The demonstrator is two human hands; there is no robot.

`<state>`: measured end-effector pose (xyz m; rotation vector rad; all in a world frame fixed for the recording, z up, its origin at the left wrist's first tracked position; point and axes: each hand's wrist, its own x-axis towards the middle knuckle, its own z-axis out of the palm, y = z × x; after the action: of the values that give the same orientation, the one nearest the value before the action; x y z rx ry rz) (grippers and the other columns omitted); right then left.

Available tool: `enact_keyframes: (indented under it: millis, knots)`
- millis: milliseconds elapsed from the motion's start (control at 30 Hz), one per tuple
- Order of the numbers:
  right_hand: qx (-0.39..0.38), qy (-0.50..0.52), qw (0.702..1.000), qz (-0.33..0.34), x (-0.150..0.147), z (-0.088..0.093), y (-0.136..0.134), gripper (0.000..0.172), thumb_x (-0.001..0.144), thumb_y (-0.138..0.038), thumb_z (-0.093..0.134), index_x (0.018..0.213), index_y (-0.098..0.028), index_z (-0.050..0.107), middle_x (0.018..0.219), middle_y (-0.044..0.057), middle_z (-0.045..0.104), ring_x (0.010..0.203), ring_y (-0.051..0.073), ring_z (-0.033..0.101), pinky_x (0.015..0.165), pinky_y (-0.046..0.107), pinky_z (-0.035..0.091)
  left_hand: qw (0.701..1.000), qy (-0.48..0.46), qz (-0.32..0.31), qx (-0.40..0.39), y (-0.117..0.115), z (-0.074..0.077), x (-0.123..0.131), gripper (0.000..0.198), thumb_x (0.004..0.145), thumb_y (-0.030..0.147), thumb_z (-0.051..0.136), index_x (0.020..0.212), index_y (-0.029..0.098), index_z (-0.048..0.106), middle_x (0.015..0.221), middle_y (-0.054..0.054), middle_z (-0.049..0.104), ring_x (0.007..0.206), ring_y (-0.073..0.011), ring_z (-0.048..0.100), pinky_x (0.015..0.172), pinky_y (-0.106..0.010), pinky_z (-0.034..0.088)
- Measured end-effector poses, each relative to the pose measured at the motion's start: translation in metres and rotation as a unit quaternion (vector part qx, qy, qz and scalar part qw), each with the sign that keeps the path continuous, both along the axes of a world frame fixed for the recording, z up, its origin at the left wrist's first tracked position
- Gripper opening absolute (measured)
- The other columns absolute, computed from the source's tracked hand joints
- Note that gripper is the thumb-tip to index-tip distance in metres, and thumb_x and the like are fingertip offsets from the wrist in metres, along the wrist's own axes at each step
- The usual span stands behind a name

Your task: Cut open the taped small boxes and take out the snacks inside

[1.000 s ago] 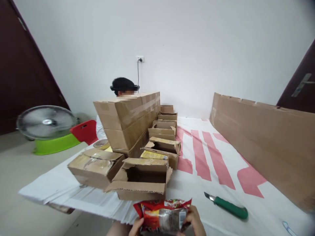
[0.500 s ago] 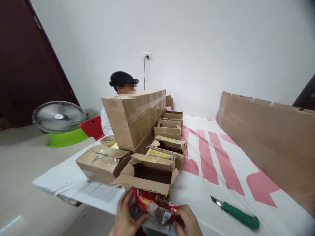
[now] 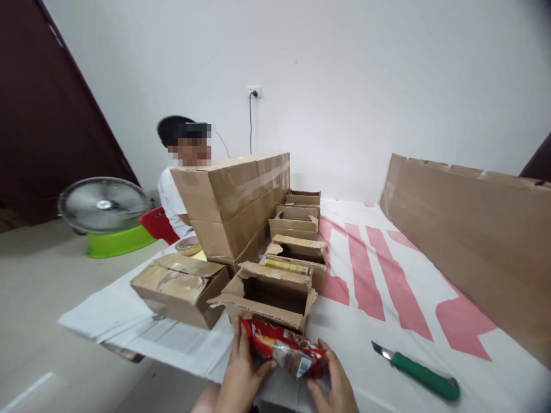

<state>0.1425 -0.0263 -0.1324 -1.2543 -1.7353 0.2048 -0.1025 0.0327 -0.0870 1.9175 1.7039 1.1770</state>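
A red, shiny snack packet (image 3: pixel 284 347) with a barcode on its clear underside is held between my two hands at the near table edge. My left hand (image 3: pixel 245 367) grips its left end, thumb below and fingers behind. At the right end, the fingers and thumb of my right hand (image 3: pixel 332 380) close around the wrapper. Just beyond the packet stands an open cardboard box (image 3: pixel 271 310) with torn flaps; its inside looks dark. To the right of my right hand lies a green utility knife (image 3: pixel 419 371), blade out, pointing away to the left.
More open boxes (image 3: pixel 297 252) line up behind the nearest one. A taped closed box (image 3: pixel 181 289) sits left, before a tall stack of cartons (image 3: pixel 232 201). A tape roll (image 3: pixel 188 245) lies beside the stack. A person (image 3: pixel 172 189) sits behind it. A large cardboard sheet (image 3: pixel 465 229) stands right.
Both hands have moved slightly right and up with the packet. The nearest open box has shifted a little right. The person behind the cartons has moved left.
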Motion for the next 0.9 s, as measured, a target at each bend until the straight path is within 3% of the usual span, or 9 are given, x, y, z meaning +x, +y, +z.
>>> enact_keyframes:
  millis: [133, 267, 567, 733, 900]
  knots:
    - [0.026, -0.025, 0.999, -0.015, 0.005, -0.002, 0.001, 0.072, 0.084, -0.024, 0.061, 0.148, -0.023, 0.026, 0.132, 0.012, 0.057, 0.116, 0.029, 0.060, 0.093, 0.039, 0.055, 0.999, 0.014, 0.024, -0.019, 0.003, 0.014, 0.020, 0.099, 0.070, 0.028, 0.072, 0.149, 0.017, 0.013, 0.159, -0.022, 0.010, 0.143, -0.0395, 0.024, 0.112, -0.054, 0.034]
    - [0.047, -0.011, 0.998, -0.039, 0.004, 0.009, 0.003, 0.073, 0.086, -0.024, 0.057, 0.150, -0.022, 0.022, 0.137, 0.015, 0.051, 0.122, 0.031, 0.055, 0.096, 0.044, 0.052, 0.997, 0.043, 0.044, -0.056, 0.010, 0.024, 0.038, 0.097, 0.070, 0.027, 0.070, 0.148, 0.013, 0.013, 0.158, -0.025, 0.010, 0.140, -0.0408, 0.030, 0.108, -0.051, 0.040]
    - [0.019, -0.008, 0.999, -0.032, 0.004, 0.022, 0.003, 0.071, 0.087, -0.024, 0.055, 0.151, -0.025, 0.024, 0.143, 0.011, 0.047, 0.129, 0.030, 0.049, 0.102, 0.045, 0.047, 0.980, 0.131, 0.065, -0.135, 0.036, 0.056, 0.073, 0.095, 0.073, 0.033, 0.068, 0.143, 0.000, 0.014, 0.155, -0.032, 0.012, 0.137, -0.0421, 0.035, 0.109, -0.045, 0.034]
    - [0.044, 0.001, 0.999, -0.025, -0.001, 0.026, 0.006, 0.067, 0.088, -0.023, 0.051, 0.149, -0.024, 0.026, 0.142, 0.011, 0.049, 0.127, 0.028, 0.051, 0.100, 0.043, 0.049, 0.977, 0.144, 0.068, -0.143, 0.050, 0.060, 0.085, 0.096, 0.073, 0.036, 0.068, 0.144, 0.000, 0.015, 0.155, -0.032, 0.013, 0.136, -0.0426, 0.037, 0.108, -0.047, 0.035]
    - [0.043, 0.017, 0.999, -0.013, -0.003, 0.026, 0.005, 0.064, 0.087, -0.022, 0.050, 0.148, -0.025, 0.030, 0.142, 0.011, 0.049, 0.128, 0.028, 0.050, 0.101, 0.043, 0.048, 0.983, 0.116, 0.071, -0.126, 0.066, 0.054, 0.090, 0.096, 0.070, 0.035, 0.071, 0.144, 0.004, 0.018, 0.154, -0.032, 0.016, 0.136, -0.0426, 0.036, 0.108, -0.050, 0.034]
